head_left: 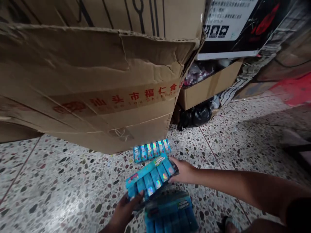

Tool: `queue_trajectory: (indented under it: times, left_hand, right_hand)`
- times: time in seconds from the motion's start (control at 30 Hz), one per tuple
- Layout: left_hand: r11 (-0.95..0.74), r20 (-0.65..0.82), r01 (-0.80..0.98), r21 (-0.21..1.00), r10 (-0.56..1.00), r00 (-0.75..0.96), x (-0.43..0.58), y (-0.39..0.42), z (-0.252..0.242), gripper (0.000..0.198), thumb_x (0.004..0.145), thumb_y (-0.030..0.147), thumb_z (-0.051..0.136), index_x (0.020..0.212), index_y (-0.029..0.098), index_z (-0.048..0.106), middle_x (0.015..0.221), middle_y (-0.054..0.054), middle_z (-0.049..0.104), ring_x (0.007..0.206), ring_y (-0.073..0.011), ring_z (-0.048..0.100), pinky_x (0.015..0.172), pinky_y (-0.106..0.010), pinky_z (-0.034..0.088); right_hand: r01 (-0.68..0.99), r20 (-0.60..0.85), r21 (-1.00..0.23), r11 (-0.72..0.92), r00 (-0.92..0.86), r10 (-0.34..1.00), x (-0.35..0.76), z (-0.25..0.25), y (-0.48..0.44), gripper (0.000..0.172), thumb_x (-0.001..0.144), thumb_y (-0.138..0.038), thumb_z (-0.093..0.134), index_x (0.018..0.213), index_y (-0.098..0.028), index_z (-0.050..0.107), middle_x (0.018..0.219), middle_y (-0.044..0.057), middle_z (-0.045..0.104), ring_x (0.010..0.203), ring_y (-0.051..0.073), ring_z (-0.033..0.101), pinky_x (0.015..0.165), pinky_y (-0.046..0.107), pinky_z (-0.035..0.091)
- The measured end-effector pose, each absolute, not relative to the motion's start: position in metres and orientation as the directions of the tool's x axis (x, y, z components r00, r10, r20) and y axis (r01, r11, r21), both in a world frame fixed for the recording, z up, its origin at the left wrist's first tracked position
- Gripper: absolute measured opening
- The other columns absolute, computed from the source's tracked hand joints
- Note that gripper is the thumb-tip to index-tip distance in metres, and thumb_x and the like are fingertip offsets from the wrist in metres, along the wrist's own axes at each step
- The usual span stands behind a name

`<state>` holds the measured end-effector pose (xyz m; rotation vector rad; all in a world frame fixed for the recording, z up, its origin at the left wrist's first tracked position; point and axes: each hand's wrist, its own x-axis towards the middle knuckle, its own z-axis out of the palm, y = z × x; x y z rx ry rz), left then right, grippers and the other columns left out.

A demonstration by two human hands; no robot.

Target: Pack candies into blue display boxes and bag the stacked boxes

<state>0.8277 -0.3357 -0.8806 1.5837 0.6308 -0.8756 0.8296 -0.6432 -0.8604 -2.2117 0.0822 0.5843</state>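
Observation:
Both hands hold a blue candy pack (152, 177) labelled "Caramelo Macizo", with a row of small shiny packets under its header. My left hand (125, 207) grips its lower left corner, thumb over the front. At its right end, my right hand (181, 171) is closed around the edge. Just beyond it, a second row of blue packets (152, 151) lies on the floor against a big carton. Nearer to me, below the held pack, is another blue candy pack (171, 213), partly in shadow; no hand is seen holding it.
A large, worn cardboard carton (97, 77) with red lettering fills the upper left. To its right are an open cardboard box (211, 85), a black plastic bag (198, 115) and a black-and-white box (233, 29). Red material (295, 90) shows at the far right, above the speckled floor (73, 181).

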Motion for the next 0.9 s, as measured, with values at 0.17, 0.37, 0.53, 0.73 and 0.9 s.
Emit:
queue_trajectory:
  times: [0.17, 0.37, 0.53, 0.73, 0.9]
  left_hand:
    - [-0.218, -0.880, 0.852, 0.476, -0.114, 0.462, 0.874, -0.320, -0.812, 0.075, 0.063, 0.077, 0.070, 0.120, 0.028, 0.066, 0.120, -0.007, 0.073, 0.111, -0.0302, 0.068, 0.097, -0.045, 0.052]
    - [-0.154, -0.655, 0.638, 0.755, -0.121, 0.746, 0.939, -0.352, -0.817, 0.075, 0.056, 0.069, 0.080, 0.109, 0.017, 0.069, 0.116, -0.012, 0.071, 0.107, -0.0284, 0.065, 0.093, -0.041, 0.054]
    - [-0.249, -0.565, 0.559, 0.791, 0.055, 0.823, 0.944, -0.362, -0.837, 0.075, 0.055, 0.071, 0.079, 0.106, 0.016, 0.066, 0.118, -0.012, 0.068, 0.118, -0.0334, 0.058, 0.093, -0.039, 0.051]
    - [-0.213, -0.626, 0.619, 0.756, 0.039, 0.779, 0.936, -0.354, -0.852, 0.081, 0.083, 0.080, 0.037, 0.147, 0.030, 0.034, 0.156, -0.009, 0.042, 0.139, -0.0239, 0.046, 0.102, -0.040, 0.048]
    - [-0.396, -0.828, 0.770, 0.500, 0.044, 0.559, 0.840, -0.325, -0.896, 0.110, 0.060, 0.089, 0.049, 0.139, 0.012, 0.044, 0.146, -0.027, 0.047, 0.134, -0.0435, 0.048, 0.103, -0.056, 0.045]
  right_hand:
    - [-0.300, -0.415, -0.694, -0.654, 0.910, 0.023, 0.852, -0.793, -0.647, 0.098, 0.065, -0.065, 0.082, 0.148, -0.025, 0.047, 0.118, 0.012, 0.072, 0.102, 0.033, 0.068, 0.088, 0.044, 0.054]
    - [-0.439, -0.353, -0.759, -0.480, 0.898, -0.263, 0.918, -0.813, -0.651, 0.061, 0.074, -0.052, 0.080, 0.121, -0.016, 0.066, 0.088, 0.006, 0.072, 0.080, 0.022, 0.068, 0.077, 0.034, 0.055]
    - [-0.514, -0.441, -0.802, -0.305, 0.853, -0.280, 0.917, -0.834, -0.658, 0.063, 0.080, -0.051, 0.075, 0.129, -0.016, 0.056, 0.076, 0.000, 0.067, 0.059, 0.014, 0.063, 0.057, 0.024, 0.054]
    - [-0.733, -0.659, -0.668, -0.127, 0.663, -0.355, 0.862, -0.867, -0.680, 0.052, 0.093, -0.067, 0.044, 0.098, -0.018, 0.060, 0.073, 0.005, 0.065, 0.055, 0.014, 0.060, 0.053, 0.027, 0.053]
    - [-0.902, -0.888, -0.414, -0.119, 0.429, -0.164, 0.743, -0.891, -0.679, 0.049, 0.077, -0.067, 0.065, 0.080, -0.018, 0.063, 0.068, 0.006, 0.063, 0.053, 0.017, 0.058, 0.051, 0.035, 0.053]
